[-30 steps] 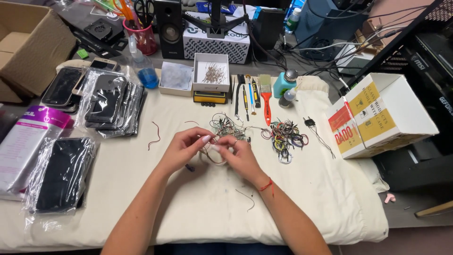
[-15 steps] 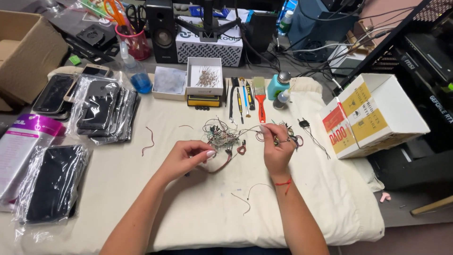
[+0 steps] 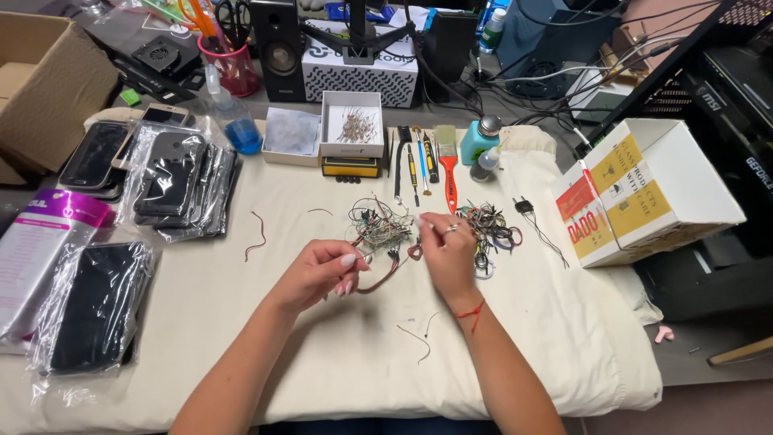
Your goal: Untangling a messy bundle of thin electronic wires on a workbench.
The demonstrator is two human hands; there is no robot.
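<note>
Cloth: cream sheet [image 3: 241, 322] covers the table.
Left hand [image 3: 322, 274]: fingers curled, pinching a reddish-brown wire [image 3: 385, 278].
Right hand [image 3: 447, 250]: fingertips closed on the same wire beside a tangled wire bundle [image 3: 377, 229].
Nearby: 1 orange brush [image 3: 448, 169].

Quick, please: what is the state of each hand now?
Left hand: closed, pinching a reddish-brown wire.
Right hand: fingers curled on the tangled wire bundle.

Bare forearms, a red string bracelet [image 3: 471, 312], ringed fingers [image 3: 451, 229].
</note>
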